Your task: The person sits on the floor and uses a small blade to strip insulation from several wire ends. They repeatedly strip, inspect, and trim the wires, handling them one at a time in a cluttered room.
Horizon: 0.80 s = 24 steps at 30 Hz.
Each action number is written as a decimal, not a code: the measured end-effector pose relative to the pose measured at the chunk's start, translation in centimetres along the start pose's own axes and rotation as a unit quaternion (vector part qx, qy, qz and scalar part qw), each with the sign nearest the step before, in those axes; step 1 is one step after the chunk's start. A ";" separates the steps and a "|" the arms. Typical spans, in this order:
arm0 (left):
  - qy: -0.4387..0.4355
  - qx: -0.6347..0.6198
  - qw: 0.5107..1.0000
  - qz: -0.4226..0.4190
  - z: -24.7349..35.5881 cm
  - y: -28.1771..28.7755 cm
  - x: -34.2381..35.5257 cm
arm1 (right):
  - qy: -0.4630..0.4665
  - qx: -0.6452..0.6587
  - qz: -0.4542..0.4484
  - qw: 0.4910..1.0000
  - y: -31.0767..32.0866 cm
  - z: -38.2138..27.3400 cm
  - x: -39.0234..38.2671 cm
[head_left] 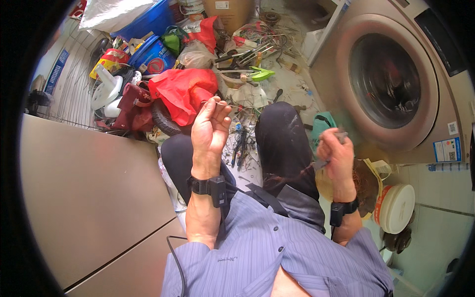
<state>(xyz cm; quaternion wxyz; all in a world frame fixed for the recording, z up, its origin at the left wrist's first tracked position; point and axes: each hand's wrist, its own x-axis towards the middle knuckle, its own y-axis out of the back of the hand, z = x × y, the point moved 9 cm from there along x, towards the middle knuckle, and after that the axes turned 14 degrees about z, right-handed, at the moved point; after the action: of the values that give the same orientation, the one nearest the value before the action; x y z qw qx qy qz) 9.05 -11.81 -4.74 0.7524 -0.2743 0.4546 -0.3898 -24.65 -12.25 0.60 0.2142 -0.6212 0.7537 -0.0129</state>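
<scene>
My left hand [213, 121] is raised over my knee with the palm turned up and the fingers curled. Its fingertips pinch a thin wire [230, 105], whose short end pokes out to the right. At the right, beside the washing machine, my right hand [337, 154] is closed around a small grey tool [321, 164]. Motion blurs this hand, and the tool's kind does not show clearly. Below the left hand, cables and small scraps [241, 143] lie on the floor between my legs. A red plastic bag [185, 91] sits just behind the left hand.
A front-loading washing machine [329, 74] stands at the right, with a lidded white bucket [398, 209] and an open bag [368, 188] of copper-coloured strands nearby. Large beige panels [94, 193] fill the left. Tools [250, 54], a blue tub [154, 57] and bags crowd the far floor.
</scene>
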 end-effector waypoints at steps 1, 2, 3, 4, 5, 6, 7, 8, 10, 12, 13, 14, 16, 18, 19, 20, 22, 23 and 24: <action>0.005 -0.003 1.000 -0.006 -0.2 -0.5 -0.2 | -0.005 -0.002 -0.009 1.000 -1.0 0.5 -0.2; 0.007 -0.007 1.000 -0.013 -0.2 -1.0 -0.4 | -0.012 0.000 -0.025 1.000 -2.1 0.8 -0.3; 0.011 -0.002 1.000 -0.021 -0.4 -1.4 -0.7 | -0.013 -0.007 -0.048 0.999 -3.5 1.1 -0.4; 0.015 0.003 0.999 -0.028 -0.5 -1.9 -1.0 | -0.015 -0.015 -0.065 0.998 -4.7 1.2 -0.4; 0.018 0.007 0.999 -0.037 -0.6 -2.3 -1.4 | -0.019 -0.018 -0.105 0.994 -6.1 1.0 -0.4; 0.018 0.011 0.999 -0.043 -0.6 -2.7 -1.8 | -0.010 -0.036 -0.111 0.993 -7.1 0.8 -0.4; 0.019 0.014 0.999 -0.049 -0.7 -3.1 -2.1 | -0.002 -0.055 -0.116 0.992 -8.1 0.9 -0.4; 0.018 0.016 0.998 -0.054 -0.8 -3.4 -2.4 | 0.017 -0.069 -0.138 0.988 -9.3 0.6 -0.4; 0.026 0.014 0.997 -0.065 -1.1 -4.1 -2.9 | -0.014 -0.074 -0.158 0.985 -10.8 1.3 -0.4; 0.018 0.014 0.997 -0.076 -1.0 -4.6 -3.3 | -0.038 -0.106 -0.204 0.972 -11.9 2.3 -0.7; 0.007 0.015 0.996 -0.083 -0.8 -4.8 -3.4 | -0.049 -0.138 -0.231 0.962 -12.2 3.0 -1.0; -0.003 0.017 0.996 -0.092 -0.6 -5.0 -3.5 | -0.060 -0.171 -0.256 0.950 -12.3 3.7 -1.2; -0.016 0.010 0.998 -0.067 0.1 -4.5 -3.3 | -0.043 -0.150 -0.245 0.957 -12.0 3.9 -1.1; -0.020 0.001 0.999 -0.051 0.7 -3.9 -3.0 | -0.032 -0.156 -0.238 0.958 -11.2 4.0 -0.8; -0.018 -0.004 0.999 -0.049 0.8 -3.7 -2.8 | -0.037 -0.089 -0.243 0.965 -11.2 3.8 -1.2; -0.016 -0.009 0.999 -0.047 1.0 -3.5 -2.5 | -0.050 -0.064 -0.239 0.968 -10.9 3.8 -1.2; -0.010 -0.010 0.999 -0.033 1.1 -2.8 -2.2 | -0.077 -0.017 -0.234 0.969 -10.3 3.8 -1.2; -0.007 -0.012 0.999 -0.032 1.1 -2.6 -2.1 | -0.088 -0.002 -0.217 0.972 -9.9 3.8 -1.1; -0.005 -0.015 0.999 -0.030 1.2 -2.4 -2.0 | -0.093 0.020 -0.211 0.973 -9.6 3.6 -0.9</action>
<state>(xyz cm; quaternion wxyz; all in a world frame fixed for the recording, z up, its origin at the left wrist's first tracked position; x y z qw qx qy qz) 8.73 -11.33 -1.45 0.7382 -0.3010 0.4484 -0.4041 -14.35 -12.65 0.35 0.2882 -0.7601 0.5822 -0.0153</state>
